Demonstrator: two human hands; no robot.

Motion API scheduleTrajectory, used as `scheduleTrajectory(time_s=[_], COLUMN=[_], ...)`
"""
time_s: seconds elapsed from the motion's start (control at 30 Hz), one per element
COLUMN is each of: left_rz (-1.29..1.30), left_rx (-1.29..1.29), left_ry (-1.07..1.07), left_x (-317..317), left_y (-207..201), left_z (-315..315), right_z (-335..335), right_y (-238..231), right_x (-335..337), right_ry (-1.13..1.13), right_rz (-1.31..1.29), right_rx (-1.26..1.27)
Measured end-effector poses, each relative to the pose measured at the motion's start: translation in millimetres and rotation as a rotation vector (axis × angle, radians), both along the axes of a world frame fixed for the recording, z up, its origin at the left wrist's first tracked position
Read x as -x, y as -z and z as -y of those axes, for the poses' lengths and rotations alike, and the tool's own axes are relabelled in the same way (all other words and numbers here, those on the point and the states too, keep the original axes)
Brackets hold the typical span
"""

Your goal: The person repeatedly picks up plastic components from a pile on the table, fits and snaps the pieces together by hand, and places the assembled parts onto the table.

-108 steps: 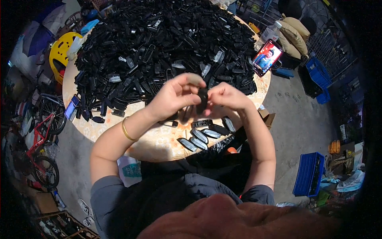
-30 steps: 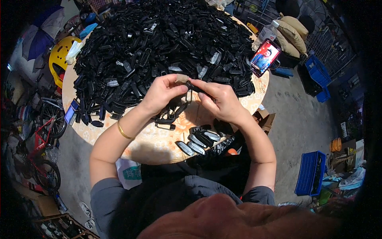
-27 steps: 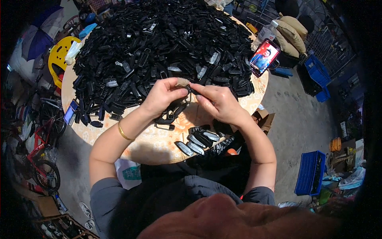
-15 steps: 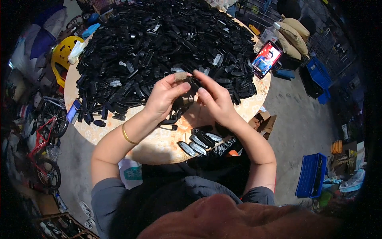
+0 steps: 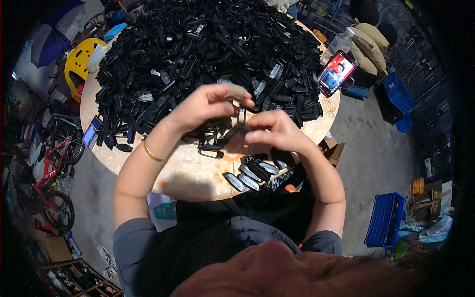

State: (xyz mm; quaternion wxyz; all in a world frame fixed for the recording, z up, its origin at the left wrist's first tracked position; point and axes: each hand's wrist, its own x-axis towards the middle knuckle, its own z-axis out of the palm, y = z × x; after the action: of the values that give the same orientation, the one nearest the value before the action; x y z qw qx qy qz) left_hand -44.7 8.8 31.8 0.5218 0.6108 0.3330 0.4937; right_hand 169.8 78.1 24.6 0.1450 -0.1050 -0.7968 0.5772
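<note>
1. One small black clip (image 5: 241,115) is pinched between the left hand (image 5: 205,106) and right hand (image 5: 274,131), above the round tabletop (image 5: 188,171)
2. Behind them, a large heap of black parts (image 5: 208,54) is piled

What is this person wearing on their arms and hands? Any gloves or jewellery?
No gloves: the left hand and the right hand are bare, as are both forearms. A thin gold-coloured bangle circles the left wrist. Short grey sleeves cover only the upper arms, next to a dark garment over the chest. No rings or watch can be made out.
</note>
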Motion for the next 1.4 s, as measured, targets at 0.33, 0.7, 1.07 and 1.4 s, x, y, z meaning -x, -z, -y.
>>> scheduleTrajectory(time_s=[0.33,0.7,1.07,1.4], left_rz=[-1.138,-1.345,-1.545,-1.063], left_rx=[-0.527,-0.404,-0.537,-0.628], left_ry=[-0.488,-0.61,-0.836,-0.671], left_x=[16.6,-9.7,-8.3,-6.2], left_y=[20.0,30.8,46.5,30.9], left_z=[-14.5,-35.0,-37.1,-27.8], right_z=[6.1,22.8,-2.8,-8.5], right_y=[13.3,19.7,13.0,15.3], right_x=[10.2,20.6,10.3,9.3], right_ry=[-0.123,0.036,0.29,0.474], right_rz=[0.006,0.251,-0.067,-0.312], right_rx=[-0.603,-0.925,-0.124,0.24])
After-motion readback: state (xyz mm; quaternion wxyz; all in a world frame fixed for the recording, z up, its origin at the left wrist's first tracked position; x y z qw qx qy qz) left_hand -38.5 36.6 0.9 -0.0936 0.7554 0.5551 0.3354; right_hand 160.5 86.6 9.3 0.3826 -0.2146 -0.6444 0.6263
